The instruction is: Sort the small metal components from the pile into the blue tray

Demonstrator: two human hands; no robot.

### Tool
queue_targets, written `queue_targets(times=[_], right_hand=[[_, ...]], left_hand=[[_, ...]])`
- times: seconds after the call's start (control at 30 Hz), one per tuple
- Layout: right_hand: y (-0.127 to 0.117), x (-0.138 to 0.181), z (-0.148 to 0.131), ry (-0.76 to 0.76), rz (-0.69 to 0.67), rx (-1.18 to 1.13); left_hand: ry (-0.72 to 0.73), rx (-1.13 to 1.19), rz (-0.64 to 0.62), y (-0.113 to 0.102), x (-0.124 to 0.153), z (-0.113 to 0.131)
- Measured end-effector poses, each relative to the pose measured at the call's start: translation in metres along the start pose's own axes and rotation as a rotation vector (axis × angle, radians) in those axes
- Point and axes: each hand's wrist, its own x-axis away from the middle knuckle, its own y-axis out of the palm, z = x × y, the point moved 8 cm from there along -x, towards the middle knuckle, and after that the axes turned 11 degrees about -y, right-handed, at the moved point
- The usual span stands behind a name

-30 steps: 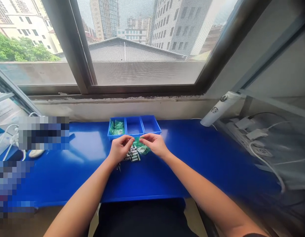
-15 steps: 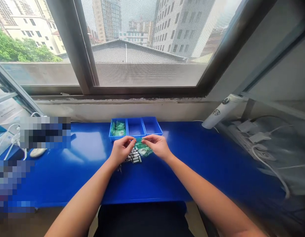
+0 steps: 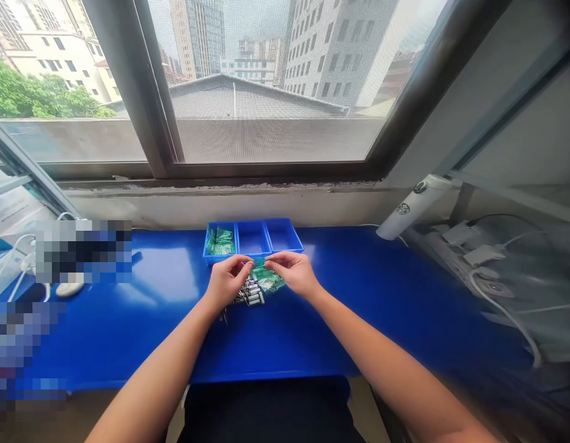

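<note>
My left hand (image 3: pixel 227 280) and my right hand (image 3: pixel 294 271) meet close together just in front of the blue bin. Each one pinches an edge of a small see-through green plastic bag (image 3: pixel 258 266) stretched between the fingertips. Beneath them on the table lie more green bags (image 3: pixel 271 283), partly covered by my right hand. Beside these, near my left hand, is a heap of small white and silver metal parts (image 3: pixel 255 296); their exact kind is too small to tell.
A blue bin (image 3: pixel 285 252) with three compartments stands behind my hands; green bags (image 3: pixel 221 240) fill its left compartment. A white tumbler (image 3: pixel 407 212) leans at the right. Chargers and cables (image 3: pixel 488 258) lie beyond it. A white mouse-like object (image 3: pixel 70 288) rests at the left of the blue table (image 3: pixel 359 320).
</note>
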Motion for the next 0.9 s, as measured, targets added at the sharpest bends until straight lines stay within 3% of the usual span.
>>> queue_targets(times=[0.33, 0.9], right_hand=[[0.0009, -0.0006, 0.0000, -0.008, 0.003, -0.021], [0.0055, 0.0044, 0.0052, 0.012, -0.122, 0.045]], left_hand=[[-0.017, -0.011, -0.003, 0.0003, 0.0001, -0.0021], [-0.063, 0.110, -0.036, 0.0035, -0.0002, -0.0008]])
